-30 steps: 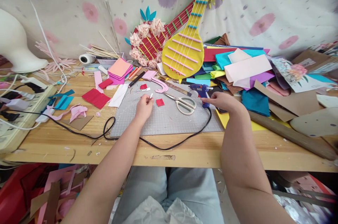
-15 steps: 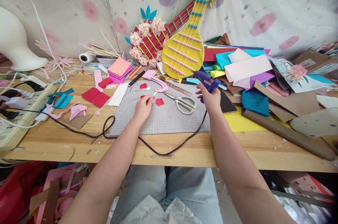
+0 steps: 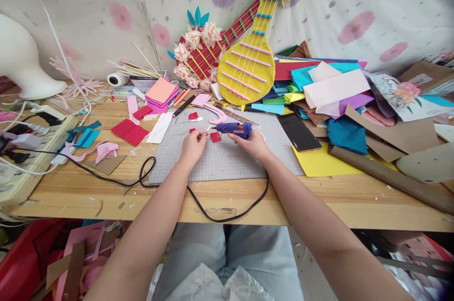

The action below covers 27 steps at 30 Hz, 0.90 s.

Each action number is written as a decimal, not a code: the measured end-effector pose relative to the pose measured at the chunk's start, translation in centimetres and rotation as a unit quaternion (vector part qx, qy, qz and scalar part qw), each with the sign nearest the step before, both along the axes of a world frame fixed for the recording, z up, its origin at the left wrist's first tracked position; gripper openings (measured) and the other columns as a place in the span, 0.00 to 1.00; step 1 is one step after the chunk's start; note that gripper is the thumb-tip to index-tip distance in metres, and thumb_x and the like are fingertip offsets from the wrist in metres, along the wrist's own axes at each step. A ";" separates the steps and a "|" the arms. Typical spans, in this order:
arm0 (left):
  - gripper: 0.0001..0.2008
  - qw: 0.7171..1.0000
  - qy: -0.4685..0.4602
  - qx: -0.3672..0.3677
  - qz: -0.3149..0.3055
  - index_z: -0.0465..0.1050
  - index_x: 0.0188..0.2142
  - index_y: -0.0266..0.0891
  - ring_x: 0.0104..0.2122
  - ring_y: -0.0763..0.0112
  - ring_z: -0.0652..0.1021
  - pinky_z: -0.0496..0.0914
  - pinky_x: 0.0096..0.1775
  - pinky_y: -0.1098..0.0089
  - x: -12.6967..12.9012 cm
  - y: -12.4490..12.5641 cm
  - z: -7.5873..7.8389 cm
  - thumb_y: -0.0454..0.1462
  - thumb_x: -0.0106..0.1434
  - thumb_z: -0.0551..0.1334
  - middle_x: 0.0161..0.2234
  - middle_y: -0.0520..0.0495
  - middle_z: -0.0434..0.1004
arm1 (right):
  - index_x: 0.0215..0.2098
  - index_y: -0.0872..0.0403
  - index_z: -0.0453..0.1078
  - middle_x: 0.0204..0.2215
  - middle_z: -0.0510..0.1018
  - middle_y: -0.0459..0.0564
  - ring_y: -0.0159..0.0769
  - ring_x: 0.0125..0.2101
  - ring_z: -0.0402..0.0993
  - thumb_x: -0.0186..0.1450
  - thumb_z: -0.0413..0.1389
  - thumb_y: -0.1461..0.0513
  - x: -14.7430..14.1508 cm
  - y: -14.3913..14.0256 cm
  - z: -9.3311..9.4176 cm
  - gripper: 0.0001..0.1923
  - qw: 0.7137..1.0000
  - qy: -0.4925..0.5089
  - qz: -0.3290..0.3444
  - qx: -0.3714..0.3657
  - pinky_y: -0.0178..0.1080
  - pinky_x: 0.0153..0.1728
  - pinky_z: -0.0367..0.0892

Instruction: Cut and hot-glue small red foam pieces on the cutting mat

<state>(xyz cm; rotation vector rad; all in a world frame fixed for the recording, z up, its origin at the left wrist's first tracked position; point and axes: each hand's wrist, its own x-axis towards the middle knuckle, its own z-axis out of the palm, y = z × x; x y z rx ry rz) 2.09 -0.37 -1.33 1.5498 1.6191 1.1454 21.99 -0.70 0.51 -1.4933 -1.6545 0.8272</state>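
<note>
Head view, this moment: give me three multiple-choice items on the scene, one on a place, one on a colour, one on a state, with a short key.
1. Where does the black flat phone lie?
A. at the right edge of the grey cutting mat, partly on a yellow paper sheet
B. on the white power strip
C. in the person's lap

2. What colour is the body of the small glue gun?
A. red
B. blue
C. green

3. What is the state of the right hand?
A. flat on the wooden table, empty
B. closed around the glue gun, nozzle pointing left toward the left hand
C. holding scissors

Key: 1 A, the phone's dark slab sits between mat and yellow sheet. 2 B, the body is plainly blue. 3 B, the fingers wrap the gun, and its tip faces the tiny piece pinched in the left hand.
</note>
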 end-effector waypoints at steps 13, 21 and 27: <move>0.07 1.000 -0.021 -0.014 0.009 0.74 0.28 0.38 0.23 0.72 0.72 0.62 0.29 0.72 0.1 -0.1 0.1 0.37 0.53 0.58 0.21 0.50 0.74 | 0.33 0.53 0.73 0.22 0.75 0.48 0.37 0.26 0.71 0.53 0.53 0.43 -0.2 -0.4 0.3 0.23 0.997 -0.069 0.019 0.034 0.35 0.27 0.63; 0.08 1.000 -0.002 -0.006 0.001 0.74 0.28 0.38 0.23 0.71 0.72 0.62 0.30 0.71 0.2 -0.1 0.3 0.37 0.54 0.57 0.22 0.49 0.75 | 0.37 0.52 0.74 0.25 0.77 0.49 0.37 0.28 0.71 0.55 0.53 0.44 -0.6 -0.7 0.5 0.24 0.994 -0.102 0.031 0.039 0.35 0.29 0.63; 0.10 1.000 0.014 -0.011 0.002 0.74 0.29 0.37 0.23 0.71 0.72 0.63 0.30 0.71 0.2 -0.1 0.4 0.38 0.56 0.55 0.23 0.48 0.75 | 0.35 0.52 0.74 0.27 0.78 0.49 0.38 0.29 0.72 0.55 0.52 0.43 -0.5 -0.6 0.3 0.24 0.993 -0.109 0.030 0.043 0.35 0.29 0.62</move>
